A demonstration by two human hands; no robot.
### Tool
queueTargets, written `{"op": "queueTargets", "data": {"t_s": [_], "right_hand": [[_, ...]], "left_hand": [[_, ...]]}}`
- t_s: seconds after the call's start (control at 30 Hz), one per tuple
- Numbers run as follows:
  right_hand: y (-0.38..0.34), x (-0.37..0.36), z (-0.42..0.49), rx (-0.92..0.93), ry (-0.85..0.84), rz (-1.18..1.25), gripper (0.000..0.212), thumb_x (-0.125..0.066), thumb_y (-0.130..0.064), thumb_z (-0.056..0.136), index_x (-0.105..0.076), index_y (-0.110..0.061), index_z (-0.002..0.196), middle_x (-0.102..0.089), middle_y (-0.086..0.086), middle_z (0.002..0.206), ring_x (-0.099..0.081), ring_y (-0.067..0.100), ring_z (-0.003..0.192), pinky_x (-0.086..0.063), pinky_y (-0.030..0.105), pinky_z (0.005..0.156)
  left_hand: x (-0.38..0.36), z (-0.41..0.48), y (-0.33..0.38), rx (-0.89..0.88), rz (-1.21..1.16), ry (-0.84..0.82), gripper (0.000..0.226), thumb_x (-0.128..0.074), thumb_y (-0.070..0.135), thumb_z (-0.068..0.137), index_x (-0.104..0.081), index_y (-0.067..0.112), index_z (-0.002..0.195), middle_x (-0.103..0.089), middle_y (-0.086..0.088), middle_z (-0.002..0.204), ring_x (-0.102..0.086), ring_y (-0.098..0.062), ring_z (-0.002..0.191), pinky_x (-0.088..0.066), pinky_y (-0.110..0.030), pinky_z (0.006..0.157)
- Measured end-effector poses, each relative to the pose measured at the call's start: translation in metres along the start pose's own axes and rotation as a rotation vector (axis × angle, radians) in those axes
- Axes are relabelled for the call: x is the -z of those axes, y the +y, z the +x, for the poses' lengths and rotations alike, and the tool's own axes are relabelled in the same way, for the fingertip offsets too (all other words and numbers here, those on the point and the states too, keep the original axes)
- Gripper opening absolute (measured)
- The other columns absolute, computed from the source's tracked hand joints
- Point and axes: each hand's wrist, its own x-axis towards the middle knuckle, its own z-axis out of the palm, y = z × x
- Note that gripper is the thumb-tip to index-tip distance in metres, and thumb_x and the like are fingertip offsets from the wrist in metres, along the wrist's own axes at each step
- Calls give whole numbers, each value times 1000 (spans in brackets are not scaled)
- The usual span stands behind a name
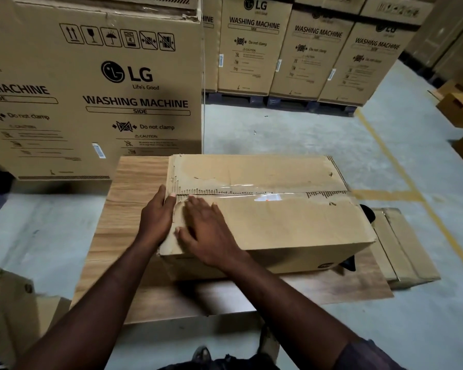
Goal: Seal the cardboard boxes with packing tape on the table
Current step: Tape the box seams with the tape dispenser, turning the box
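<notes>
Floor (292, 134) lies open past the table (139, 177), upper right. Both flat-fingered, left hand (155, 217) presses the end of the worn box (292, 225), right hand (211, 233) its top; tape (251, 194) lines the seam.

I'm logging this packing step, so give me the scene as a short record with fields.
surface: wooden table
item: cardboard box lying on it, top flaps closed
tape: clear packing tape along the top seam
hands: left hand flat against the box's left end; right hand flat on the box top, fingers by the seam
background: stacked washing machine cartons
</notes>
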Motion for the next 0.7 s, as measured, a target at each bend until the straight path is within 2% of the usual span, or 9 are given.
{"op": "queueTargets", "data": {"t_s": [0.1, 0.17, 0.27, 0.33, 0.4, 0.5, 0.53, 0.6, 0.7], "right_hand": [[9, 0, 10, -272, 80, -63, 80, -38, -50, 100, -16, -1, 159, -9, 18, 168, -6, 31, 156, 0, 52, 125], [7, -4, 14, -372, 24, -121, 85, -36, -54, 101, -8, 0, 159, 2, 22, 167, 6, 35, 155, 5, 52, 124], [-12, -14, 18, -252, -13, -113, 84, -35, -56, 100, -13, 1, 159, 3, 26, 166, 8, 43, 153, 3, 53, 125], [-24, -18, 22, -31, -33, 16, 70, -43, -39, 100, -28, 0, 155, -19, 26, 163, -13, 42, 153, -10, 50, 125], [-29, -15, 24, 100, -3, 225, 62, -54, -22, 93, -40, 0, 149, -44, 22, 152, -38, 35, 142, -27, 46, 120], [-23, -12, 28, -10, 237, 285, 66, -56, -31, 93, -39, -4, 150, -39, 16, 157, -32, 28, 146, -23, 45, 123], [-23, -12, 29, -94, 209, 205, 76, -54, -42, 94, -30, -4, 155, -27, 17, 163, -19, 29, 152, -13, 46, 126], [-25, -17, 31, -184, 49, 15, 99, -53, -63, 90, -14, -4, 159, -5, 21, 167, 2, 34, 155, 0, 50, 126], [-37, -21, 36, -204, -50, -123, 118, -58, -72, 81, -4, -1, 159, 9, 28, 165, 16, 43, 152, 6, 56, 124]], "left_hand": [[4, 3, -18, 100, -168, -124, 61, -48, 62, 91, -61, 23, 135, -65, -2, 134, -61, -24, 123, -44, -45, 110], [2, 0, -23, 205, -387, -193, 46, -48, 53, 99, -67, 19, 124, -73, -5, 118, -70, -21, 106, -52, -44, 99], [-3, 2, -23, 297, -551, -244, 38, -44, 42, 105, -70, 16, 113, -76, -6, 106, -72, -19, 96, -55, -34, 89], [-2, 8, -19, 318, -582, -230, 38, -44, 41, 105, -70, 14, 109, -76, -4, 105, -70, -19, 101, -52, -32, 93], [4, 20, -11, 363, -605, -166, 38, -46, 40, 105, -70, 12, 99, -76, -3, 91, -69, -20, 90, -52, -31, 81], [11, 48, 11, 283, -518, -80, 32, -46, 33, 105, -64, 15, 85, -68, 11, 61, -59, -14, 74, -42, -30, 66], [12, 58, 22, 240, -477, -83, 27, -47, 29, 105, -64, 15, 89, -68, 13, 64, -58, -12, 76, -42, -28, 68], [5, 80, 41, 137, -379, -105, 21, -56, 24, 101, -64, 12, 117, -73, 5, 99, -60, -14, 92, -48, -27, 80], [-5, 109, 52, 56, 11, -110, 68, -71, 34, 91, -43, 15, 149, -52, -8, 146, -55, -23, 123, -43, -35, 108]]}}
